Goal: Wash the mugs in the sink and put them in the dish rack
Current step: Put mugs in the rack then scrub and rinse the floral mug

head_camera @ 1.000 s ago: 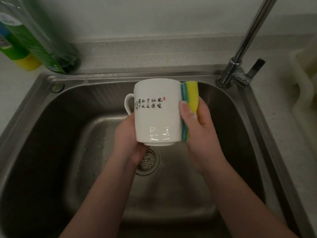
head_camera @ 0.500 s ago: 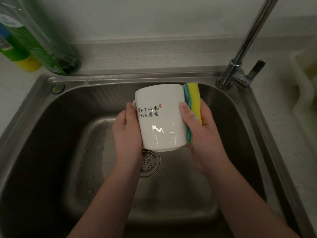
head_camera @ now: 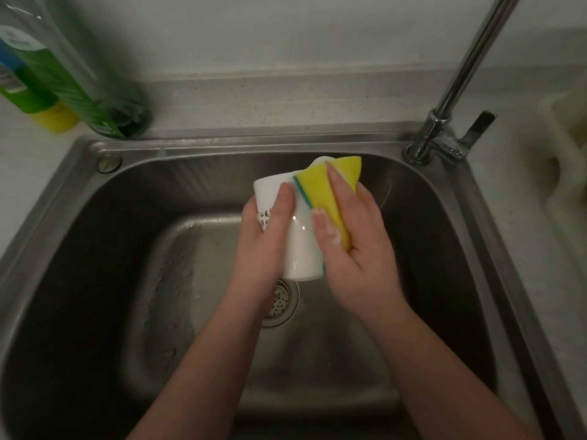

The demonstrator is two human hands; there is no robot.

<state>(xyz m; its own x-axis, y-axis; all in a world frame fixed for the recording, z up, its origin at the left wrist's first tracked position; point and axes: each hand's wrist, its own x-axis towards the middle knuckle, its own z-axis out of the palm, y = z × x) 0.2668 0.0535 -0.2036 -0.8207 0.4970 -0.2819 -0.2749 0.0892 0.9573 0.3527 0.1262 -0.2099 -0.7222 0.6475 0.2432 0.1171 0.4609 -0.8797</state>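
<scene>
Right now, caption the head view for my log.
Left hand holds white mug over sink; right hand presses yellow sponge on it.

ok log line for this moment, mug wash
phase: scrubbing | left hand: holds mug over sink | right hand: presses sponge on mug | tap: no water seen

The view is dim and flat, with a greenish-grey cast and no hard shadows. The sink (head_camera: pixel 104 281) basin falls darkest along its left wall and lower corners, while its floor near the drain (head_camera: pixel 281 303) catches a soft sheen. Small glints sit on the tap (head_camera: pixel 444 122) and a faint highlight on the mug (head_camera: pixel 301 242). Wide-angle bending curves the sink's rim and leans the bottles (head_camera: pixel 63 74) at the left edge. The rack (head_camera: pixel 568 154) at far right is blurred and washed out.
</scene>
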